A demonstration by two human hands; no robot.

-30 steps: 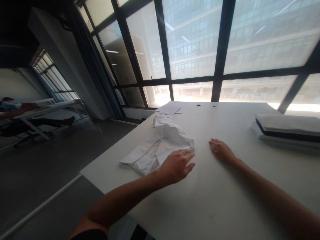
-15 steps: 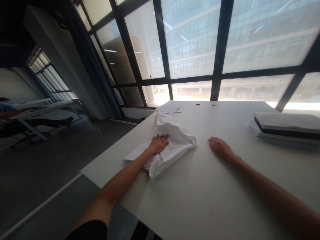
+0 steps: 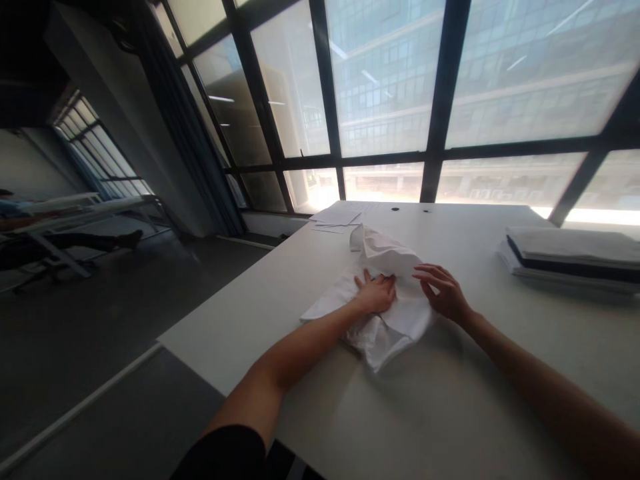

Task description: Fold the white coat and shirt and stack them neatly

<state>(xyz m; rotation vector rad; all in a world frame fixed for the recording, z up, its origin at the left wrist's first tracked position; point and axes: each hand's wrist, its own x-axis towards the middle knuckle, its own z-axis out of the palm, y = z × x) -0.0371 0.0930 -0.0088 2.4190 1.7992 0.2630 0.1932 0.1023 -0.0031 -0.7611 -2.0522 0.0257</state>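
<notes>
A crumpled white cloth garment (image 3: 400, 317) lies loosely bunched on the white table (image 3: 480, 400). Pressed onto its middle is my left hand (image 3: 375, 293), its fingers spread over the fabric. My right hand (image 3: 445, 291) is at the garment's right edge, fingers slightly bent and apart, the thumb separated from them. Whether those right fingertips touch the fabric is hard to make out. The garment's exact kind is hidden by its folds.
A stack of folded white and dark cloth (image 3: 575, 257) lies on the table's right side. Paper sheets (image 3: 337, 215) rest at the far left corner. Large windows (image 3: 385, 80) stand behind the table. At far left, a person sits by another table (image 3: 85, 212).
My left hand has slid right, carrying the white garment along across the table. My right hand has lifted from the tabletop and its fingers have come to the garment's right edge.
</notes>
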